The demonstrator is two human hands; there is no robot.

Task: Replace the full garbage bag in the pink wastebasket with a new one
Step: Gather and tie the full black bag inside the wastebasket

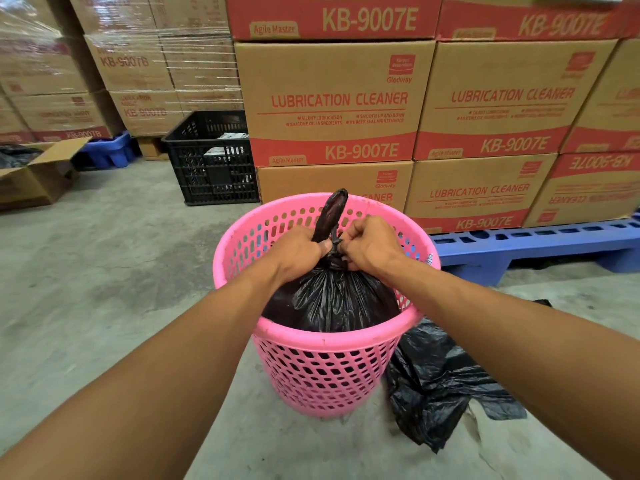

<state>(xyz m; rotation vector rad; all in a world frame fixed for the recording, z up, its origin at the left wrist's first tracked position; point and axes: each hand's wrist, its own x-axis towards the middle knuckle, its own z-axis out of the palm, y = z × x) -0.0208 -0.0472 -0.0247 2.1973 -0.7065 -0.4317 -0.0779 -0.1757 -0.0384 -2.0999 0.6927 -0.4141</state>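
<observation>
A pink perforated wastebasket (322,368) stands on the concrete floor in front of me. Inside it sits a full black garbage bag (332,299), its neck gathered into a twist with a loop sticking up above the rim. My left hand (299,252) and my right hand (372,245) are both closed on that twisted neck, left and right of a knot. An empty black garbage bag (436,386) lies crumpled on the floor, touching the basket's right side.
Stacked cardboard boxes (332,102) on a blue pallet (533,244) rise right behind the basket. A black plastic crate (214,161) stands to the back left, with an open cardboard box (34,174) further left. Bare concrete floor (104,271) spreads to the left.
</observation>
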